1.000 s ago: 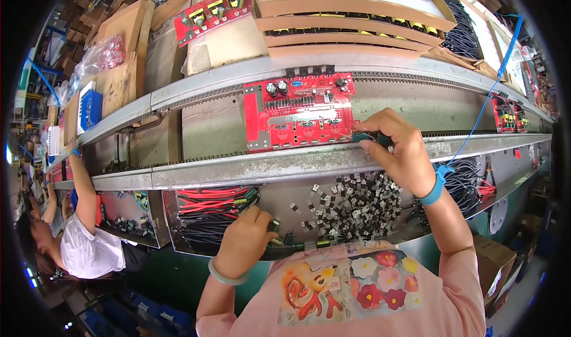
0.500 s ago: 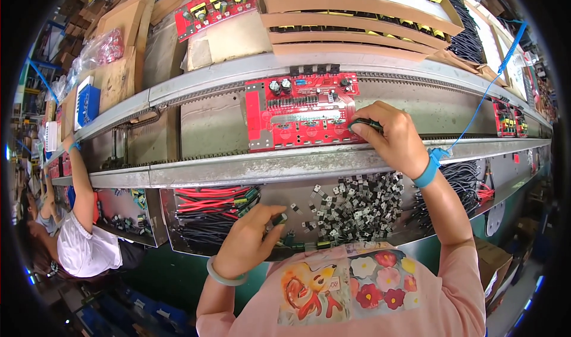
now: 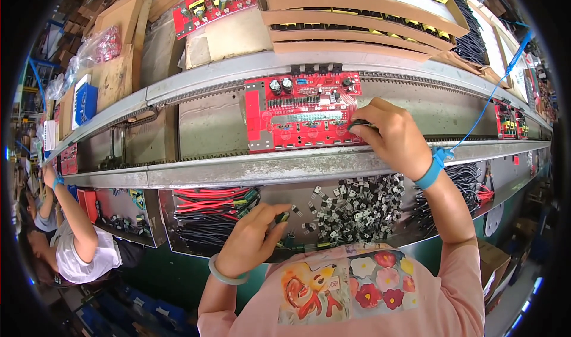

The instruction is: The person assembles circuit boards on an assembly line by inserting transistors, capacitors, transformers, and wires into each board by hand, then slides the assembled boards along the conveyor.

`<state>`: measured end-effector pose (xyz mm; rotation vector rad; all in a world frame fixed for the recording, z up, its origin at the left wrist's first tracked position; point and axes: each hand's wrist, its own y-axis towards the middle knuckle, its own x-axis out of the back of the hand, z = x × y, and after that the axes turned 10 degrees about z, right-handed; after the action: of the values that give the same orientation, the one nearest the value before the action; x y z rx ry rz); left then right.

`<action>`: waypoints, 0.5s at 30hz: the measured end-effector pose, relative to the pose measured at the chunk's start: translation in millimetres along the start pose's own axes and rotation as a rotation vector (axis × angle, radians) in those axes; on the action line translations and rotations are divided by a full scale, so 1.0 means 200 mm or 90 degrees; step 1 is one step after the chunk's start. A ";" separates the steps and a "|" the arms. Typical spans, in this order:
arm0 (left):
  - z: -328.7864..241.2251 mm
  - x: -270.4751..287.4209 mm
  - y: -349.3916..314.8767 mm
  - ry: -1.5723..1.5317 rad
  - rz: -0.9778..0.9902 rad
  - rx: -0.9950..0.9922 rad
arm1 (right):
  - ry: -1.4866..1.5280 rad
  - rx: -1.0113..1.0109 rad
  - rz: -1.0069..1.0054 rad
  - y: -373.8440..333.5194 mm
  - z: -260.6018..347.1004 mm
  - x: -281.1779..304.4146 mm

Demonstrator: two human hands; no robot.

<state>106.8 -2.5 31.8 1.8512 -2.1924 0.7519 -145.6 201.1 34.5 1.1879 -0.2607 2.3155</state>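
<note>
A red circuit board (image 3: 297,114) lies on the grey conveyor rails (image 3: 214,173) in front of me. My right hand (image 3: 389,135) rests on the board's right edge, fingers pinched on a small black component (image 3: 357,123). It wears a blue wrist strap (image 3: 429,166) with a blue cord running up right. My left hand (image 3: 253,239) is low in the parts tray, next to a bundle of red and black wires (image 3: 208,203), with a small dark part (image 3: 282,217) between its fingertips. A heap of small black transistors (image 3: 357,206) lies just to its right.
Cardboard trays (image 3: 357,16) of parts are stacked behind the conveyor. Another red board (image 3: 214,1) lies at the back and one more (image 3: 507,122) further right on the line. Black wires (image 3: 458,179) fill the tray's right end. Another person (image 3: 71,242) works at the left.
My right hand has moved up from the near rail onto the board's right edge. My left hand has shifted slightly right in the tray. The board has come closer to centre.
</note>
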 end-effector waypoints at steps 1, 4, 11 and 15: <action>0.00 0.00 0.00 0.005 0.000 -0.002 | -0.035 0.022 -0.003 0.01 0.01 0.00; 0.00 -0.01 0.01 -0.008 0.003 -0.008 | -0.091 0.042 0.002 0.02 0.04 0.00; 0.00 0.00 0.01 0.008 0.034 0.001 | -0.194 0.053 0.055 0.02 0.08 -0.01; 0.01 -0.01 0.00 0.003 0.021 -0.008 | -0.198 0.094 0.060 0.05 0.09 0.00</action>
<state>107.0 -0.9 29.4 1.8096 -2.2255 0.7465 -137.7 185.9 46.0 1.6449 -0.2650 2.2534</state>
